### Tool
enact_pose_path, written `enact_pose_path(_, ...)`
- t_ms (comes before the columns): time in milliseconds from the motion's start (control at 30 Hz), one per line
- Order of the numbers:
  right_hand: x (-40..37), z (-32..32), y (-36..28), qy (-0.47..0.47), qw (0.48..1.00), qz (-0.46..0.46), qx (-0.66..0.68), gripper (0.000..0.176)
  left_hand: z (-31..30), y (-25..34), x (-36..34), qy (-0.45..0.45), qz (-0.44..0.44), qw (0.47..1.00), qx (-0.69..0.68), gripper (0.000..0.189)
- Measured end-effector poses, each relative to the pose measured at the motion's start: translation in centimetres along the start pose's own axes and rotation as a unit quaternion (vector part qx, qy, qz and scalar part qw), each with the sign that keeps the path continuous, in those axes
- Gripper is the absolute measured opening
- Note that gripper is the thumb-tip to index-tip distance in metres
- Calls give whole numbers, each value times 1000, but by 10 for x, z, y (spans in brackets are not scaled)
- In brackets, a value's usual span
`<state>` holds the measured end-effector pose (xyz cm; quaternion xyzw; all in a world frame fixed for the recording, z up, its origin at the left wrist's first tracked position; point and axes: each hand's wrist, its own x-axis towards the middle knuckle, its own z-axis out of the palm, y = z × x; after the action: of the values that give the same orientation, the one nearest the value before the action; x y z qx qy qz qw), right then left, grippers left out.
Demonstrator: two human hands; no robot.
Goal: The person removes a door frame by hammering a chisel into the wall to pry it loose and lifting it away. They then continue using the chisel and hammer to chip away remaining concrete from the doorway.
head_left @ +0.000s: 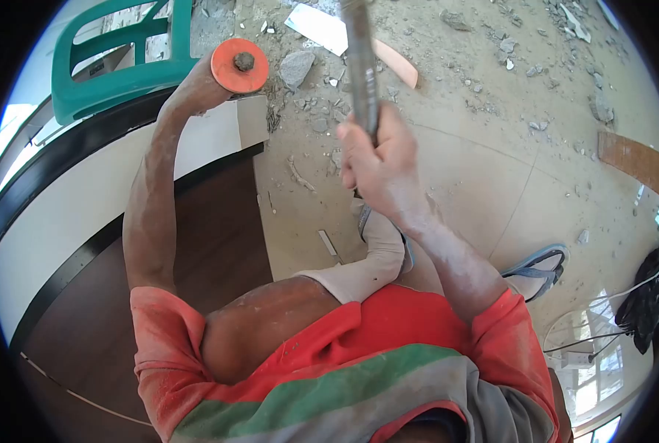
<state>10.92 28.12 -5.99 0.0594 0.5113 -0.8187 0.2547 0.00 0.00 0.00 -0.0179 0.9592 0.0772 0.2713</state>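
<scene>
My right hand (382, 159) is wrapped round the handle of a long dark tool (362, 66), which points up and out of view at the top edge. My left hand (205, 90) is mostly hidden behind an orange round guard (226, 69) with a dark metal end (244, 61) at its centre. That guard sits by the corner of a white-sided counter (211, 136). The fingers of my left hand are closed under the guard, round a grip that is hidden.
A green plastic chair (122, 77) stands at the upper left. Grey rubble (297, 68), a white shard (318, 29) and a pinkish strip (396, 63) lie on the dusty floor. At the right are a brown board (634, 161), cables and a black bag (642, 299).
</scene>
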Motion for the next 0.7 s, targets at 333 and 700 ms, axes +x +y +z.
enact_pose_path(333,-27,58,65,-120,964,51,-232,32,8,10,-10,-6,68,997,-31,47)
enact_pose_path(700,-28,47,45,120,974,-88,173,20,10,5,-11,21,75,997,-25,31)
